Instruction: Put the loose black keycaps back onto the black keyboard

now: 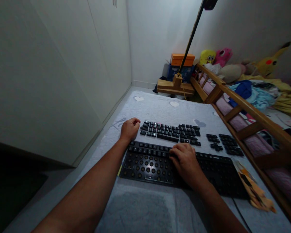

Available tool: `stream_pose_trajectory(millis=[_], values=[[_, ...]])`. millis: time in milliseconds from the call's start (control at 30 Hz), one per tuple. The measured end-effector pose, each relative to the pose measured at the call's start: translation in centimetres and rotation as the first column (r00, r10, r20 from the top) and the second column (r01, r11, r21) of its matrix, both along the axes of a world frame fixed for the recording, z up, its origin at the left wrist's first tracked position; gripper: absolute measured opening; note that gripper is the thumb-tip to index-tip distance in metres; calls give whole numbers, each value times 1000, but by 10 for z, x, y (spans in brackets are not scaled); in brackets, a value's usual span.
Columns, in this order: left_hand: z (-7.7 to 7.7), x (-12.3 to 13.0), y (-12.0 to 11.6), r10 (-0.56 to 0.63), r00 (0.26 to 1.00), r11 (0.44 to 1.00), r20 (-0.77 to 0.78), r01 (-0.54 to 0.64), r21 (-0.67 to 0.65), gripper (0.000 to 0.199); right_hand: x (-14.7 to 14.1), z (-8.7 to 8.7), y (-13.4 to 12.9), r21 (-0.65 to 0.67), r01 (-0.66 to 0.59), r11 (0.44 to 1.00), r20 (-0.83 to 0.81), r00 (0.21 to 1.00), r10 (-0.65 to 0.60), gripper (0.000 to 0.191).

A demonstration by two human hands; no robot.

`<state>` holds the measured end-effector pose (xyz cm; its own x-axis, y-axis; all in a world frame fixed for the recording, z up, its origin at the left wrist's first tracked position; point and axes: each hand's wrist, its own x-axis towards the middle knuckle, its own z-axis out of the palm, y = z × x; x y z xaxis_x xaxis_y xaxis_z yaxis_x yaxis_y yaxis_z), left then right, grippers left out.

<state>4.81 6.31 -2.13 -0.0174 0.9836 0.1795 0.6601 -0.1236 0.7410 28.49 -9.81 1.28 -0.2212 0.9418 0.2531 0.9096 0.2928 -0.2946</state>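
A black keyboard (145,174) lies across the cloth-covered surface. Keycaps sit along its upper rows at the left, while bare round key seats show below them. My right hand (185,158) is closed over the upper rows near the middle, its fingertips pinching at a keycap there that they mostly hide. Beyond the keyboard, loose black keycaps (163,130) are laid out in keyboard order. My left hand (130,129) rests at their left end with fingers curled together; whatever may be inside is hidden.
More keycaps (231,145) lie in groups at the right. An orange cloth (257,194) with a dark slim tool (249,184) on it lies by the keyboard's right end. A wooden bed rail (247,103) borders the right, a pale cabinet (63,64) the left. A wooden-based stand (176,84) is behind.
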Motion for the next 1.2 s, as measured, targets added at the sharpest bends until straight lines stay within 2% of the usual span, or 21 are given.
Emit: stream_pose_trajectory(millis=[467, 833, 1200], values=[[-2, 0, 2, 2, 1000, 1000, -9, -2, 1, 26, -6, -5, -3, 111, 31, 993, -10, 999, -30, 13], [0, 0, 1, 4, 1000, 1000, -19, -4, 3, 25, -9, -14, -1, 62, 84, 995, -124, 989, -76, 16], [-2, -1, 2, 0, 1000, 1000, -14, 0, 13, 26, -12, -14, 2, 43, 103, 994, -74, 992, -100, 14]])
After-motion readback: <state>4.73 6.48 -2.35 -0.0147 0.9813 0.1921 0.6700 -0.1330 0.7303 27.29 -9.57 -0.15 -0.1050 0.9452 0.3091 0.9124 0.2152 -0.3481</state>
